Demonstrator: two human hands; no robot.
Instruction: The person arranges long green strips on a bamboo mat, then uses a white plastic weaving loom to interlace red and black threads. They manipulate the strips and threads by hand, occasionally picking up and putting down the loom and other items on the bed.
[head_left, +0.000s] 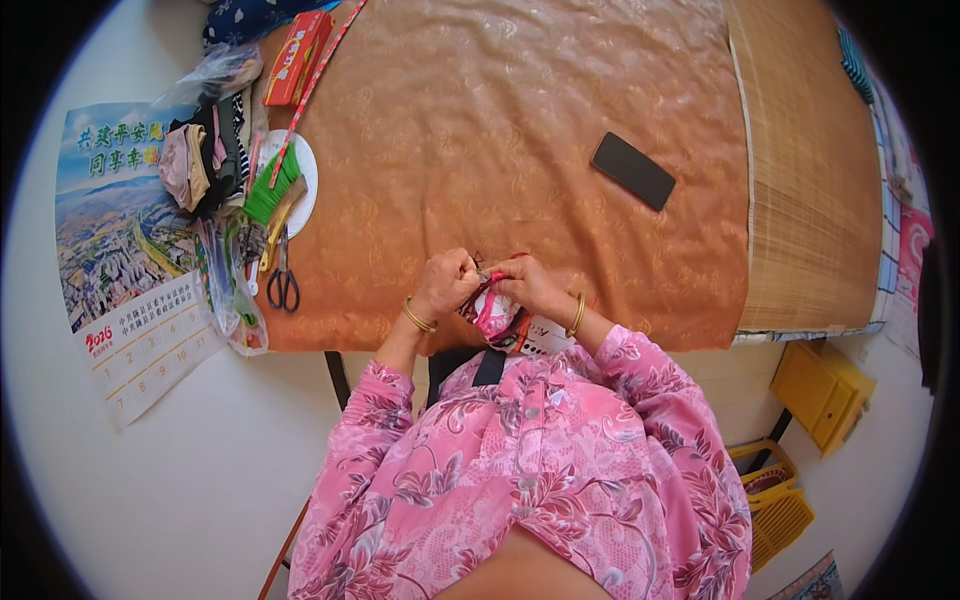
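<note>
A small bundle of pink, white and dark red fabric or yarn (494, 313) lies between my hands at the near edge of the bed. My left hand (448, 283) is closed in a fist at the bundle's upper left, pinching a thin strand. Bent over its upper right side, my right hand (528, 283) grips the pink material with fingertips close to my left hand. Under the bundle, partly covered, is a white printed card or packet (546, 337). What exactly the fingertips pinch is too small to tell.
On the orange cover (375, 187) a dark phone (634, 171) lies at right. Black-handled scissors (283, 289), a green-bristled brush (271, 187), a white plate (306, 202), plastic bags (232, 300), folded clothes (184, 165) and a red box (298, 58) crowd the left edge.
</note>
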